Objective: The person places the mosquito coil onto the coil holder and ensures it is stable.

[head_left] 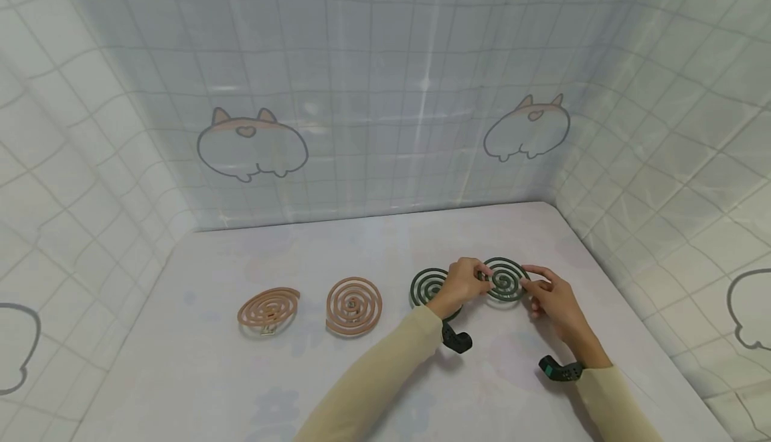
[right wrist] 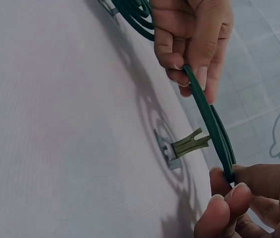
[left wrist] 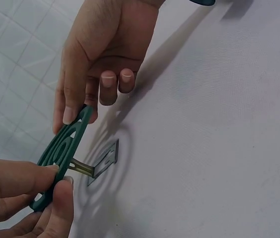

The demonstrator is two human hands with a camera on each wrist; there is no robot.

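A green mosquito coil [head_left: 504, 282] stands raised over the white table on a small metal stand [right wrist: 169, 151]. My left hand [head_left: 462, 284] pinches its left edge between thumb and fingers. At the opposite edge, my right hand [head_left: 555, 299] holds the rim with thumb and fingertips. In the left wrist view the coil [left wrist: 62, 148] is tilted, and the stand's upright reaches its middle. A second green coil [head_left: 432, 288] sits just left, partly hidden by my left hand and wrist.
Two brown mosquito coils stand farther left, one upright-facing coil [head_left: 353, 305] and one tilted coil [head_left: 271, 309] with its metal stand showing beneath. White cloth walls [head_left: 373, 127] with a grid print rise behind and beside the table [head_left: 241, 388].
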